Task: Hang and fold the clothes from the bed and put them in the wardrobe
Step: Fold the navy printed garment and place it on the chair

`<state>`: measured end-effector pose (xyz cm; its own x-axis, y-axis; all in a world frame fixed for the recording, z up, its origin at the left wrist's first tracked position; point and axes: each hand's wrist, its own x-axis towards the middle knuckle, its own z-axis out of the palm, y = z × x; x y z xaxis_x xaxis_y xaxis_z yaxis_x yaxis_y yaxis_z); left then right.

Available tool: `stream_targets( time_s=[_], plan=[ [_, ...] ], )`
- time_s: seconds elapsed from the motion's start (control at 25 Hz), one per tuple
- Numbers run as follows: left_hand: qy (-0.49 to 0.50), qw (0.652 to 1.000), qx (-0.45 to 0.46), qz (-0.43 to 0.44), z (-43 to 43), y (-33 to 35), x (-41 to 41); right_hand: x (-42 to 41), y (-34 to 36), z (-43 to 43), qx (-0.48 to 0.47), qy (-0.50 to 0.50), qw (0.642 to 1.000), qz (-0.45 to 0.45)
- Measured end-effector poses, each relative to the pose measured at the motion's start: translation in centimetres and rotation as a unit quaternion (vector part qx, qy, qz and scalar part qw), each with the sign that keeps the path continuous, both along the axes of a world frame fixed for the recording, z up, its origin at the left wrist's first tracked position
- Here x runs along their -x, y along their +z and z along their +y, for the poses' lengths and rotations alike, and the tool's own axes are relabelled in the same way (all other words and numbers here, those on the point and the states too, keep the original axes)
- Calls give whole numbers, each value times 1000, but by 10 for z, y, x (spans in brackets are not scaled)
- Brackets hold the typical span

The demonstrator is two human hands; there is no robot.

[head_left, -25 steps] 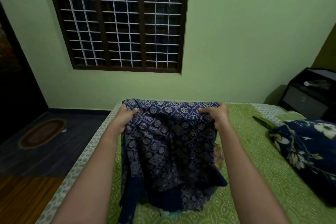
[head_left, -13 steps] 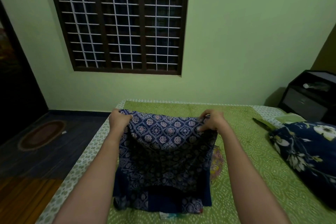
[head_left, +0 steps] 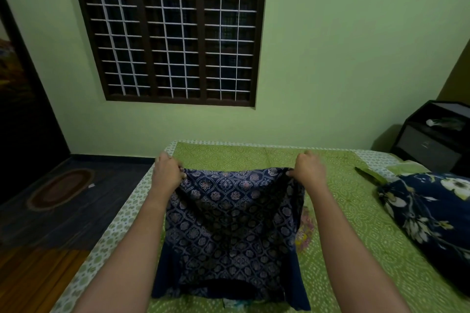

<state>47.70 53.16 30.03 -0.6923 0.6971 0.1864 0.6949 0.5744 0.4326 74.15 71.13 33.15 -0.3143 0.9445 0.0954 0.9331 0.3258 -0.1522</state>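
A dark blue garment with a pale medallion print (head_left: 229, 231) lies spread over the green patterned bed (head_left: 343, 223) in front of me. My left hand (head_left: 166, 173) pinches its far left corner and my right hand (head_left: 309, 169) pinches its far right corner, holding that edge a little above the sheet. The near part of the garment rests on the bed, with plain navy panels at both sides. A bit of pink and yellow floral cloth (head_left: 304, 230) peeks out under its right edge.
A navy floral pillow (head_left: 432, 213) lies at the right of the bed. A black bedside cabinet (head_left: 432, 140) stands in the far right corner. A barred window (head_left: 173, 30) fills the green wall ahead. An oval mat (head_left: 61, 188) lies on the dark floor at left.
Both hands have lowered the garment's top edge from chest height toward the bed and moved it away from me, so more of the cloth now lies flat on the sheet.
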Motion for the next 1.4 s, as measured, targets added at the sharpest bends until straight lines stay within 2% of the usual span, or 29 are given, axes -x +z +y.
stream_targets(
  time_s=[0.08,0.16,0.2,0.24,0.28,0.36,0.44,0.52,0.6,0.68,0.72,0.76,0.84,0.92,0.96,1.0,1.08,1.16,1.2,1.24,1.32,1.36,1.4],
  plan=[
    [-26,998,5,59,4,-2,1,1,2,-2,20,5,998,60],
    [-52,998,-15,13,8,5,-13,4,9,-11,59,9,991,117],
    [-63,997,-41,-20,10,8,-23,8,13,-19,119,25,980,161],
    [-77,993,-68,-55,12,14,-36,14,18,-32,210,54,951,222],
    [-93,985,-97,-105,16,18,-50,22,22,-47,304,86,905,285],
    [-134,959,-137,-208,25,30,-74,42,29,-72,413,150,822,361],
    [-159,930,-135,-302,27,41,-90,60,31,-83,438,186,778,410],
    [-192,895,-129,-381,22,46,-92,70,30,-86,443,187,754,448],
    [-227,866,-116,-431,12,46,-83,69,29,-85,454,187,745,451],
    [-280,852,-90,-433,5,37,-70,65,29,-83,458,208,740,447],
    [-277,858,-80,-425,4,32,-66,62,30,-81,440,218,742,456],
    [-257,867,-86,-418,4,29,-66,58,32,-77,399,228,759,462],
    [-207,878,-118,-415,2,23,-63,50,33,-66,299,260,820,414],
    [-204,888,-163,-378,1,23,-60,45,25,-62,242,321,877,262],
    [-224,894,-161,-353,0,27,-63,46,17,-65,235,352,886,191],
    [-250,900,-141,-327,1,32,-66,48,9,-70,239,373,883,157],
    [-301,916,-68,-257,4,40,-74,54,-1,-79,252,407,859,183],
    [-316,921,-59,-219,2,44,-74,57,-5,-84,269,433,841,179],
    [-311,921,-80,-223,0,45,-72,56,-5,-82,274,435,849,125],
    [-301,919,-105,-233,-3,46,-67,55,-6,-77,261,423,867,15],
    [-275,924,-127,-233,-6,44,-54,46,-6,-70,137,359,894,-233],
    [-264,932,-120,-217,-8,43,-49,42,-2,-67,75,331,896,-285],
    [-255,941,-111,-193,-9,39,-44,38,6,-63,46,312,909,-272]
  ],
)
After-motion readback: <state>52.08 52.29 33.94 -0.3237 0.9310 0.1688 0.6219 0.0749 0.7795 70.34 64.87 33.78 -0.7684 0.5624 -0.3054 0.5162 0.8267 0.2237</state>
